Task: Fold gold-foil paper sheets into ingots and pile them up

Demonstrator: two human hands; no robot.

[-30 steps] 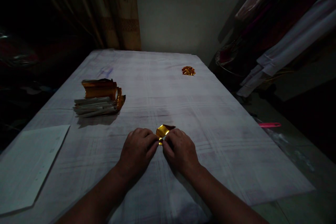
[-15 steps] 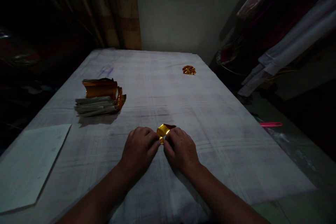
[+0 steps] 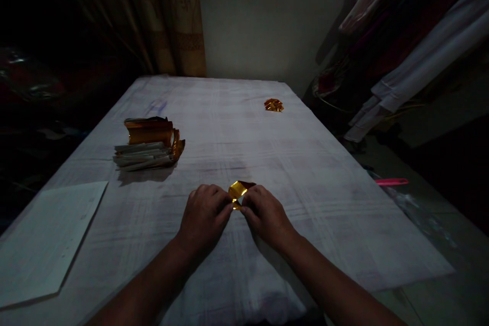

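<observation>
Between my two hands is a small piece of shiny gold foil paper (image 3: 238,189), partly folded or curled, just above the cloth-covered table. My left hand (image 3: 205,212) pinches its left edge with thumb and fingers. From the other side my right hand (image 3: 266,214) grips the right part, its thumb close to the lower fold. The fingers hide much of the paper's edges. Farther off to the left lies a thick stack of gold foil paper (image 3: 148,132), bent over on itself with pale backs showing. A small folded gold foil piece (image 3: 274,105) rests near the far right corner.
A pale checked cloth covers the table (image 3: 229,132). At the left front lies a flat white sheet (image 3: 49,239). Beyond the table are a curtain (image 3: 175,35) and a wall (image 3: 263,30). Clothes (image 3: 420,61) hang at the right, above a pink handle (image 3: 391,182).
My right thumb has shifted slightly right, and the lower part of the foil looks narrower, with a wider pale gap. The whole view has tilted up a little.
</observation>
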